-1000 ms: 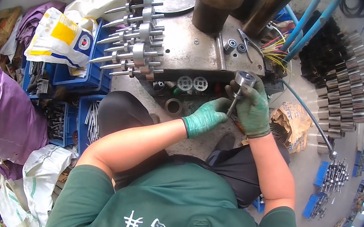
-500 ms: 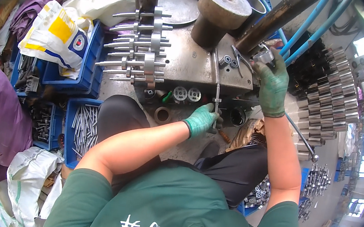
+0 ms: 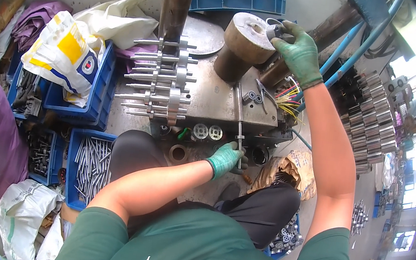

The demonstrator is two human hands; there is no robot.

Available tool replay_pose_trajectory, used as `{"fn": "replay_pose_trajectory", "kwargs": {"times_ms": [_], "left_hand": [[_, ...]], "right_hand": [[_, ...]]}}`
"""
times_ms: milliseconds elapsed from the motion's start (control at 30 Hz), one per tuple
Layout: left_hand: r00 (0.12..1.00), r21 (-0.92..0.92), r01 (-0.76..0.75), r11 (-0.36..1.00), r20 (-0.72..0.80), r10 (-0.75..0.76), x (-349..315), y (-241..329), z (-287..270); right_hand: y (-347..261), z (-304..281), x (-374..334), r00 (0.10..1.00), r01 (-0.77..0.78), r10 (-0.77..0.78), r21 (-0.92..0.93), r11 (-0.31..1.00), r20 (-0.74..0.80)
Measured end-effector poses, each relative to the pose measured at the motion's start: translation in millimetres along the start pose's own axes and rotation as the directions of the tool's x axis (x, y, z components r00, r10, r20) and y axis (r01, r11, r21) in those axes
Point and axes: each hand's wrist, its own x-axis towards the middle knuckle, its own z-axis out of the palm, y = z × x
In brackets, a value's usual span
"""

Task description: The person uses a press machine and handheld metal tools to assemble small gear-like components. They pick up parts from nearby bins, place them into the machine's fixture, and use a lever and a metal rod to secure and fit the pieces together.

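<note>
My left hand [image 3: 226, 160], in a green glove, is closed round a thin metal shaft [image 3: 241, 129] with a small collar, at the front edge of the steel machine table [image 3: 206, 106]. My right hand [image 3: 297, 55], gloved too, is raised beside the mushroom-shaped steel post [image 3: 243, 42]. Its fingers grip a small round metal part [image 3: 272, 31], partly hidden by them, close to the post's top. Two small bearing-like rings [image 3: 250, 97] and a pair of pliers [image 3: 263, 95] lie on the table. On its left side stands a row of shafts with discs [image 3: 176, 81].
A blue crate of metal rods [image 3: 90, 167] sits left of my knee. Further left are stacked blue bins [image 3: 105, 79] with a white-yellow bag [image 3: 62, 55]. Stacked metal cylinders [image 3: 371, 125] and coloured wires [image 3: 291, 96] are at right. Torn brown paper [image 3: 292, 167] lies near my right knee.
My right hand has moved up and left with the round metal part, from the table's right side to the post's top. My left hand still holds the shaft. The view has shifted.
</note>
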Motion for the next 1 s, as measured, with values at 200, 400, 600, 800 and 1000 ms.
{"fn": "replay_pose_trajectory", "kwargs": {"times_ms": [200,400,600,800,1000], "left_hand": [[0.995,0.003,-0.098,0.995,-0.031,0.098,-0.3,9.9,-6.0],[0.98,0.002,-0.201,0.98,-0.007,0.201,17.7,7.6,-17.0],[0.918,0.233,-0.381,0.895,-0.019,0.396,60.1,-4.7,-47.3],[0.936,0.306,-0.331,0.892,-0.01,0.351,31.6,17.0,-36.5],[0.873,0.664,-0.344,0.663,-0.033,0.486,-9.1,23.5,-22.0]], "right_hand": [[6.0,22.1,40.1,0.997,0.028,-0.007,-0.26,0.965,0.081],[-4.2,24.0,50.5,0.987,-0.03,0.088,-0.385,0.923,0.135],[-14.8,-1.2,33.1,0.995,0.066,-0.036,-0.332,0.941,0.097],[-2.9,-87.4,-63.4,0.929,0.274,-0.135,-0.394,0.877,0.346],[1.8,-195.9,-189.6,0.831,0.341,-0.006,-0.501,0.795,0.556]]}}
